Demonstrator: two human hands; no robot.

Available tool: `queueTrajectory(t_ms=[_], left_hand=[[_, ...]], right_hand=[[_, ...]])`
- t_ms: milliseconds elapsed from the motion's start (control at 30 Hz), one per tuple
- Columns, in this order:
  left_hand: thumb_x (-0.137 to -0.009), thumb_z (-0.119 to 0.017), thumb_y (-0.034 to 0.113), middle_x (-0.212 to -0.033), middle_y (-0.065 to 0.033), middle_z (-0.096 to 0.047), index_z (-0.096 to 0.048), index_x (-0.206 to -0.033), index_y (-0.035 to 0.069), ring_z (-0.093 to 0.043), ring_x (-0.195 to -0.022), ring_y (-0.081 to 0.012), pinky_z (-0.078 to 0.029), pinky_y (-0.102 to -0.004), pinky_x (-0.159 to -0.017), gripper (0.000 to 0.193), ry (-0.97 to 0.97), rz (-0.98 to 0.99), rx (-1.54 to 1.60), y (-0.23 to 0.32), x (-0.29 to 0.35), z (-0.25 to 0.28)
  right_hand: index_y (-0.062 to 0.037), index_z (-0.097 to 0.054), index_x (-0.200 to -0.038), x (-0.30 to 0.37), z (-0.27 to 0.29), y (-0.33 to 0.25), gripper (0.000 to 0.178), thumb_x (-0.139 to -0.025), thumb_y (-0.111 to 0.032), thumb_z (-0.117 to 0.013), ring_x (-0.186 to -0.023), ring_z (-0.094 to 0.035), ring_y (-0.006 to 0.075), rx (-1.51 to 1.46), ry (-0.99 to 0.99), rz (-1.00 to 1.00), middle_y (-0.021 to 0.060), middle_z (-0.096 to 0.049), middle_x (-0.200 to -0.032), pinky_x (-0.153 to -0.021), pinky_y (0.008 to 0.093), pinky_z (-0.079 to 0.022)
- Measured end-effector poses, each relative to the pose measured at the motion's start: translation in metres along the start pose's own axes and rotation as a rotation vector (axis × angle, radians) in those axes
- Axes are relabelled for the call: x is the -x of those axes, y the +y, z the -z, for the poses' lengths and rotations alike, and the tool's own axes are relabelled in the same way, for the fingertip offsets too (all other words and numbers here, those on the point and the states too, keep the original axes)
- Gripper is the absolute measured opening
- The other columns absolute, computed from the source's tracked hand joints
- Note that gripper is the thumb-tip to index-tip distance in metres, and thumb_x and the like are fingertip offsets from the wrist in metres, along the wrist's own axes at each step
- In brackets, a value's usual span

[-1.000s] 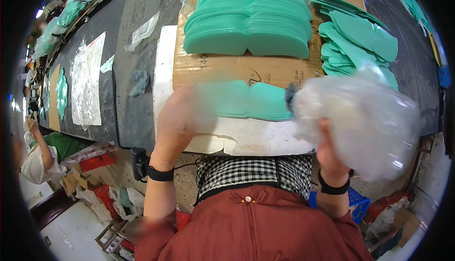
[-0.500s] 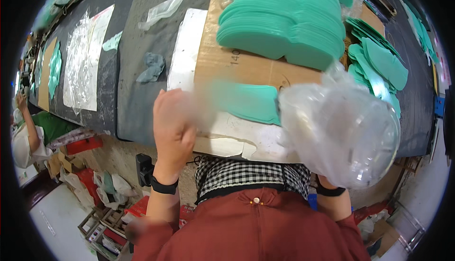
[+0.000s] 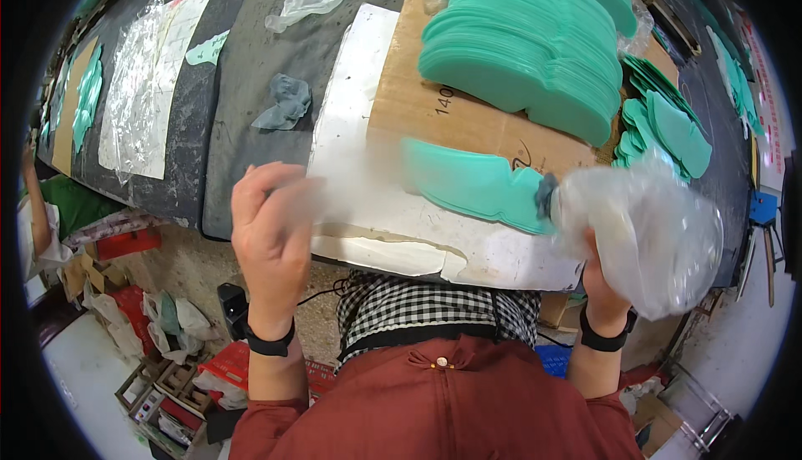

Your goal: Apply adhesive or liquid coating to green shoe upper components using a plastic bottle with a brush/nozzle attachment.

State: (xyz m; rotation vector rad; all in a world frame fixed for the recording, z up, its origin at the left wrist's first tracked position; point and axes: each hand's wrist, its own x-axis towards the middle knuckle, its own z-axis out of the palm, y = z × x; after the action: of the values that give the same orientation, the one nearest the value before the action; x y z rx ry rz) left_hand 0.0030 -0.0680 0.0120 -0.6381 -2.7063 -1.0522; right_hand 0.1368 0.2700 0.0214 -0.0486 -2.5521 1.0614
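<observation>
My right hand [image 3: 606, 280] is closed round a bunched clear plastic bag [image 3: 660, 234], which hides most of its fingers. A small dark grey scrap [image 3: 545, 197] shows at the bag's left edge. My left hand [image 3: 271, 230] hangs by the table's front edge, fingers bent and their tips smeared by motion; whether they pinch anything cannot be made out. Between the hands, a thin pile of green, curved-edged flat pieces [image 3: 476, 184] lies across a white board [image 3: 409, 230] and brown cardboard [image 3: 401, 109]. Behind it stands a tall stack of similar green pieces [image 3: 518, 50].
Loose green pieces [image 3: 668, 130] lie right of the stack. On the dark table [image 3: 251, 159] at left are a crumpled grey-blue scrap [image 3: 286, 102] and a flat clear bag [image 3: 313, 0]. Plastic film [image 3: 138, 84] covers a white sheet farther left. Another person's arm [image 3: 35, 201] shows at the left rim.
My left hand has moved left, away from the green pile, and its fingers have loosened. The right hand's bag has shifted slightly right, uncovering the dark scrap and more of the pile. The view has shifted.
</observation>
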Motion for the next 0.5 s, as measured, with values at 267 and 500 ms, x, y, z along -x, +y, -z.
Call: queueTrajectory(t_ms=[267, 500], left_hand=[[-0.095, -0.065, 0.002, -0.141, -0.0135, -0.059, -0.049, -0.146, 0.001, -0.057, -0.129, -0.0288, -0.045, -0.0383, -0.109, 0.053, -0.416, -0.278, -0.057, -0.012, 0.039, -0.048], [-0.07, -0.062, -0.008, -0.101, -0.0088, -0.069, -0.071, -0.096, 0.009, -0.058, -0.097, -0.0347, -0.043, -0.045, -0.09, 0.032, -0.217, -0.391, -0.055, 0.055, -0.02, -0.069]], right_hand=[[0.004, -0.058, -0.125, -0.081, -0.101, -0.064, 0.061, -0.073, -0.009, -0.085, -0.113, -0.064, 0.0417, -0.825, -0.092, -0.131, 0.0235, -0.066, -0.12, -0.098, 0.044, -0.051], [0.0002, -0.061, -0.128, -0.003, -0.018, 0.017, 0.055, -0.082, -0.02, -0.081, -0.112, -0.066, 0.0377, -0.101, 0.157, 0.108, 0.0202, -0.066, -0.125, -0.095, 0.0422, -0.054]])
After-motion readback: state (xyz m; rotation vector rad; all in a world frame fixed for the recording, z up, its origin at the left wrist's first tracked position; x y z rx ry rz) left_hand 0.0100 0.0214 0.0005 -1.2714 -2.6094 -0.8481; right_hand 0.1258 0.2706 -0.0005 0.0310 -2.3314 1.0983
